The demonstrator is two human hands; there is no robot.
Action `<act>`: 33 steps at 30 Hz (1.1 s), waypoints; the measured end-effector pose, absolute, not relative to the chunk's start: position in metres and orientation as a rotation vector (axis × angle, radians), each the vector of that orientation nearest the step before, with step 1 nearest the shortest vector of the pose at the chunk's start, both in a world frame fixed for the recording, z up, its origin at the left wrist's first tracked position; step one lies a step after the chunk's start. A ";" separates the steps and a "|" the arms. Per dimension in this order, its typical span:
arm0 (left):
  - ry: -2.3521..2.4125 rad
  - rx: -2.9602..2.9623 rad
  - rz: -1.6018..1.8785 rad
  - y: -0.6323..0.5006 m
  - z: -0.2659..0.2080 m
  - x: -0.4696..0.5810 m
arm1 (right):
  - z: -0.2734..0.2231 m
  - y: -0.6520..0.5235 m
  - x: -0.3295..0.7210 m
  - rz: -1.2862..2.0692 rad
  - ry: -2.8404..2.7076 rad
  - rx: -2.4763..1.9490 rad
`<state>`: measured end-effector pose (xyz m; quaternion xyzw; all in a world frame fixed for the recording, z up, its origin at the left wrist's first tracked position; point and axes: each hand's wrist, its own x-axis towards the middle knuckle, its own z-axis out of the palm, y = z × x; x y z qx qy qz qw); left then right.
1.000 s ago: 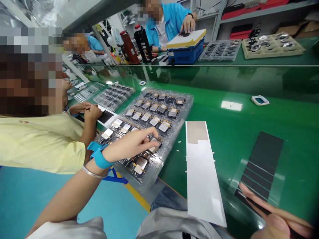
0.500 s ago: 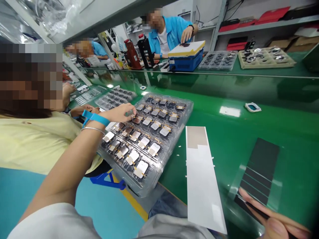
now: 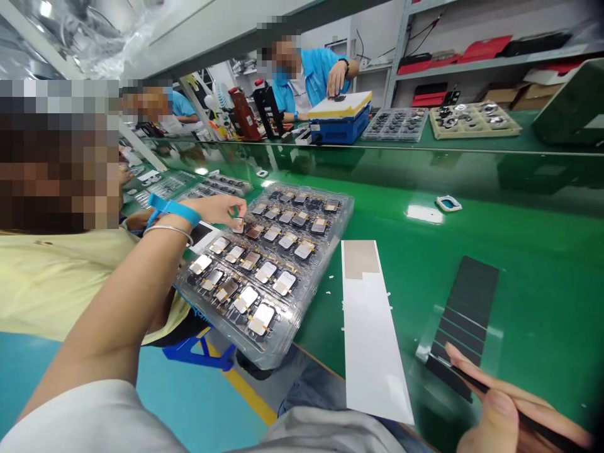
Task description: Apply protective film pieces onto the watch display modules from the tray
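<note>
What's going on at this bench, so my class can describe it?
The person's left hand is at the left side of a clear tray, by one small part; whether it's gripped is unclear. The right hand holds a thin black tool, its tip at a black sheet. White paper lies between tray and sheet.

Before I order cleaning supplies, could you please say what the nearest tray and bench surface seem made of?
Nearest tray: likely clear, glossy plastic, its see-through rim glinting. Bench surface: perhaps vinyl or rubber, smooth, glossy, reflecting bright light.
</note>
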<state>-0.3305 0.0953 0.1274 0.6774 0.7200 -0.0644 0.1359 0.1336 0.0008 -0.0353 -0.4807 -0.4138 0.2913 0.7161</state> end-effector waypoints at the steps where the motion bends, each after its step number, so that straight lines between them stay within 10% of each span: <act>1: 2.098 1.983 -0.158 0.093 0.132 -0.328 | -0.025 0.001 0.130 0.583 -0.893 -1.088; 12: 1.541 2.393 0.992 -0.026 0.095 -0.114 | -0.005 0.006 0.179 0.732 -1.071 -1.270; 20: 0.873 2.221 0.704 0.007 0.010 0.004 | -0.018 -0.010 0.190 0.741 -1.175 -1.380; 33: 0.844 2.167 0.557 0.013 0.000 0.003 | -0.016 -0.015 0.195 0.767 -1.280 -1.396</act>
